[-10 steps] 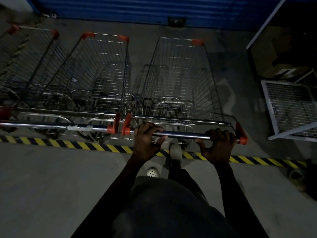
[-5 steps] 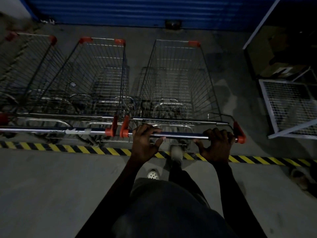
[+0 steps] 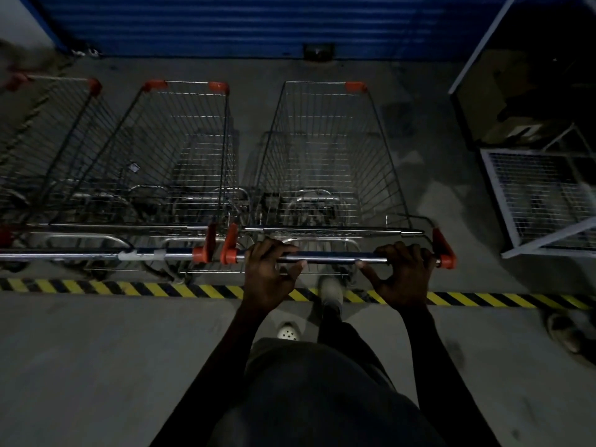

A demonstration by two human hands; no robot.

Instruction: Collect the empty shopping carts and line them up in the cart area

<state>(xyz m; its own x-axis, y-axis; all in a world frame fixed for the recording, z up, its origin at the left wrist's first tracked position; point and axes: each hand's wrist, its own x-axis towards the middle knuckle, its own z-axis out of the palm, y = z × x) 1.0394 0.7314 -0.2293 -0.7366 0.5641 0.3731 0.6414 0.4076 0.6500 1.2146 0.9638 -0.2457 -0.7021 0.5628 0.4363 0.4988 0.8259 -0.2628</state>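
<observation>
An empty wire shopping cart (image 3: 325,150) with orange corner caps stands in front of me, nose toward the blue shutter. My left hand (image 3: 269,272) grips the left part of its handle bar (image 3: 335,258), and my right hand (image 3: 404,275) grips the right part near the orange end cap. A second empty cart (image 3: 174,146) stands close beside it on the left, handles nearly in line. A third cart (image 3: 48,130) is further left, partly cut off by the frame edge.
A yellow-black striped floor line (image 3: 161,290) runs just behind the carts' handles. The blue shutter (image 3: 258,24) closes off the far side. A white-framed wire cage (image 3: 545,201) and a dark cabinet (image 3: 532,91) stand at the right. A sandal (image 3: 562,330) lies on the concrete floor at right.
The cart in my hands has rolled slightly forward toward the shutter, and its handle now lines up more closely with the neighbouring cart's handle. Both hands keep their grip.
</observation>
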